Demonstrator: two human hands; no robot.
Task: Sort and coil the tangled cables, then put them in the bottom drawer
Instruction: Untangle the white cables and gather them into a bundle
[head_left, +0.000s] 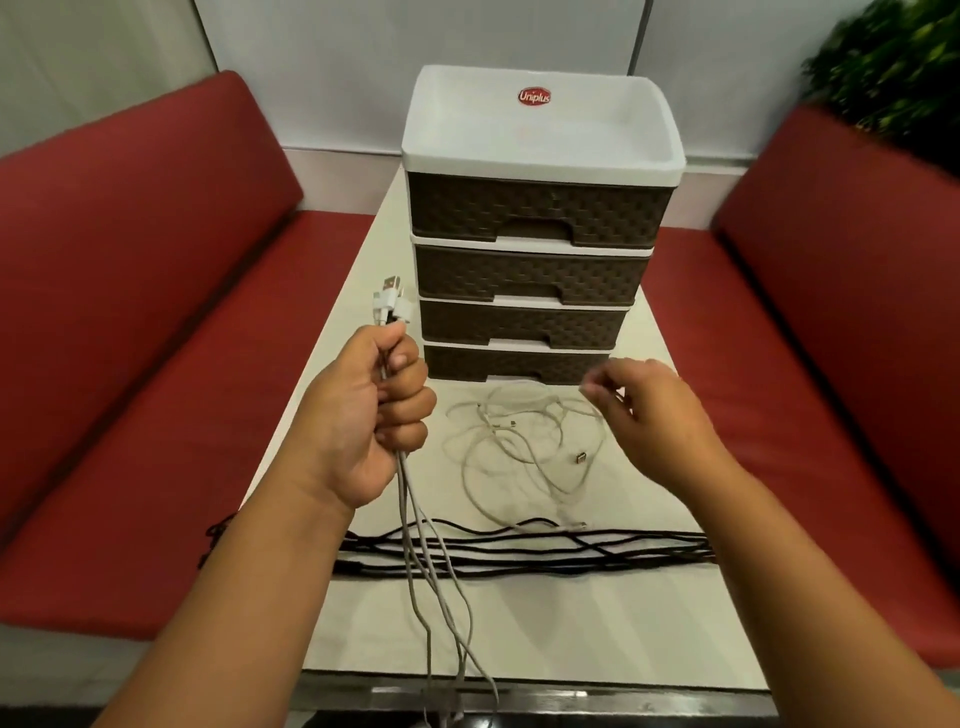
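With the white cables (410, 525) kept fisted in the left hand (371, 415), the loose tangle (519, 441) below the open, empty right hand (649, 415) should be freed singly.

— What sort of place is this?

— A booth, as in a café or canteen. Two red padded benches (130, 322) face each other across a narrow pale counter (550, 613).

— Could it be a home?

— Hard to rule out, but the glazed partition panels (311, 62) behind the seats and the leafy plant (893, 67) at the right corner suggest a public or office lounge.

— And the brown-and-white plastic drawer unit (535, 228)?

— It stands on the counter, with a red "Uniplus" sticker (534, 96).
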